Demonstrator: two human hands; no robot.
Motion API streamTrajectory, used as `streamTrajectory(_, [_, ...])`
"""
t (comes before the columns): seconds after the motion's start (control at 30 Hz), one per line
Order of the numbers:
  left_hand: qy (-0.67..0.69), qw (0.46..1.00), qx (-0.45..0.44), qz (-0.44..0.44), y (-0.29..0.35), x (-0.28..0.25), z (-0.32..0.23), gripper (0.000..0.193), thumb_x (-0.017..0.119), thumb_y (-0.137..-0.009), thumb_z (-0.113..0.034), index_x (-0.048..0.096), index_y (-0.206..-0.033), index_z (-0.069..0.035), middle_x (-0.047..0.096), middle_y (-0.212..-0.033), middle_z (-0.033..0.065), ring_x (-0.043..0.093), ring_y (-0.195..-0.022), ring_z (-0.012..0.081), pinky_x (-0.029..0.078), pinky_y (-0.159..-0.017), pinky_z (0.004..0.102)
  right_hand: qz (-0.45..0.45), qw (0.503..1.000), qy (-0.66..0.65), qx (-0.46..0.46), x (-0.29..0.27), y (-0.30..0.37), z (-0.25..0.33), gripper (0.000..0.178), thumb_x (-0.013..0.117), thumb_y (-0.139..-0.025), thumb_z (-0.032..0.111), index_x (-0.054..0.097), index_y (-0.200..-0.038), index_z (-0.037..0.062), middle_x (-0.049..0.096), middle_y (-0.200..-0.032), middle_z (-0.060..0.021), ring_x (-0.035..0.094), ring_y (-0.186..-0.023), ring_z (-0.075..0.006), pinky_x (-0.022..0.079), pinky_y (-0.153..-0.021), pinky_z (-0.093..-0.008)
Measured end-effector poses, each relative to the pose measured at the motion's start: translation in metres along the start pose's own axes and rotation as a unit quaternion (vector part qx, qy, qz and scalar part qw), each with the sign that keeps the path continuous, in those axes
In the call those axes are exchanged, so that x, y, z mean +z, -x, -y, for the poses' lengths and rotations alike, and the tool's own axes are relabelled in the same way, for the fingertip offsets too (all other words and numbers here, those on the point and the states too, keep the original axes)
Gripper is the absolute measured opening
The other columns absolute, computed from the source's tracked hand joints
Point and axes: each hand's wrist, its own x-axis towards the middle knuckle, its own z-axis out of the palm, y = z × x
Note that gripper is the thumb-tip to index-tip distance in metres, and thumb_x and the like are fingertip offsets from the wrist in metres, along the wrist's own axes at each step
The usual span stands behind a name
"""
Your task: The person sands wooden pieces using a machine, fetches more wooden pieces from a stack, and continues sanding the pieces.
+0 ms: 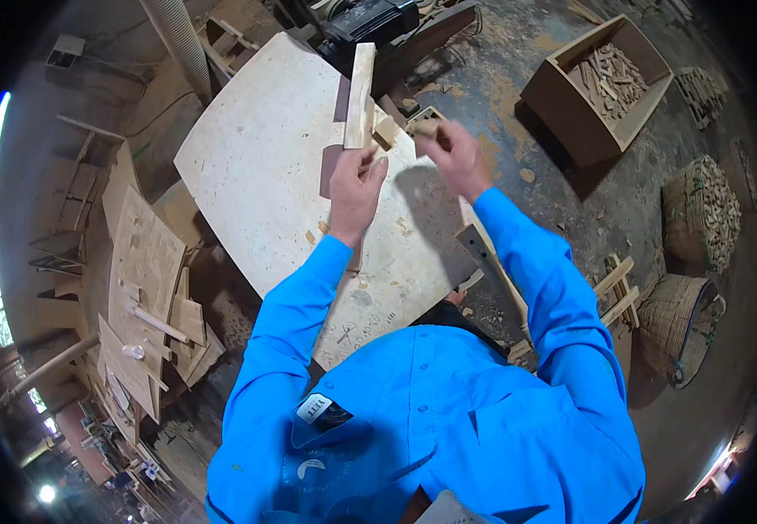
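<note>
A pale board table (287, 131) lies under my hands. On its far part a long wooden bar (361, 92) stretches away from me, with a small wood block (385, 131) against its right side. My left hand (355, 194) is at the bar's near end, fingers curled in; whatever they hold, if anything, is hidden. To the right, my right hand (457, 162) pinches a small piece of wood (426, 128), slightly blurred, over the table's right edge. Brown strips (330, 170) lie on the board beside the bar, partly covered by my left hand.
A dark motor (370, 24) stands beyond the table. At the right are an open box of small wood pieces (605, 144), a full woven basket (688, 214) and another basket on its side (671, 319). Plywood sheets (138, 271) lean at the left; chips litter the floor.
</note>
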Motion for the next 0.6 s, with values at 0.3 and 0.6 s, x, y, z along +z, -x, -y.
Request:
streamTrajectory(0.3, [-0.367,0.900,0.228,-0.051,-0.045,0.006,0.050,0.067,0.076,-0.097,-0.040,0.054,-0.149,-0.004,0.045,-0.156,0.0257,0.041,-0.147,0.0462,0.040,-0.118,0.0530,-0.077,0.978,-0.077,0.176,0.038,-0.109,-0.049,0.052,0.078,-0.096,0.029,0.066,-0.138,0.0009,0.078,-0.108,-0.0149,0.074,-0.091,-0.0200,0.060,-0.081,-0.0350])
streamTrajectory(0.6, [-0.409,0.894,0.184,-0.010,-0.043,0.014,0.053,0.076,0.074,-0.095,-0.053,0.054,-0.150,-0.005,0.034,-0.166,0.0239,0.030,-0.155,0.0445,0.036,-0.119,0.0586,0.065,0.986,-0.027,0.152,0.054,-0.123,-0.075,0.053,0.071,-0.100,0.037,0.065,-0.141,0.0035,0.076,-0.117,-0.0187,0.074,-0.102,-0.0256,0.059,-0.089,-0.0393])
